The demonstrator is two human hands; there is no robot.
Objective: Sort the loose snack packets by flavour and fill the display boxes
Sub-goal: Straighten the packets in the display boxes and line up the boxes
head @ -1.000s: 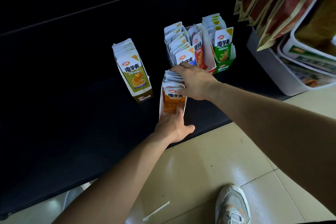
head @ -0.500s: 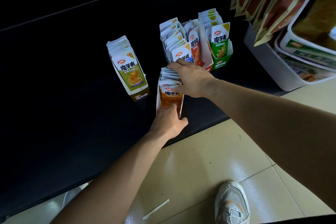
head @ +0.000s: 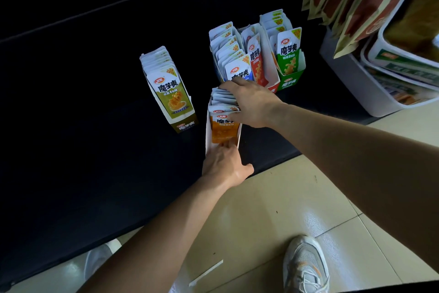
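Barely anything's changed: orange packets (head: 223, 131) mid-frame are still pressed into the display box (head: 208, 135) by the flat, open left hand (head: 224, 165) and right hand (head: 251, 105), so it's nearly filled.

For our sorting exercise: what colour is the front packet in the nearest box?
The front packet is orange with a white top; the head view shows it.

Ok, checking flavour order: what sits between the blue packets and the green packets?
The red packets, in their own box, stand between the blue packets and green packets; head view shows it.
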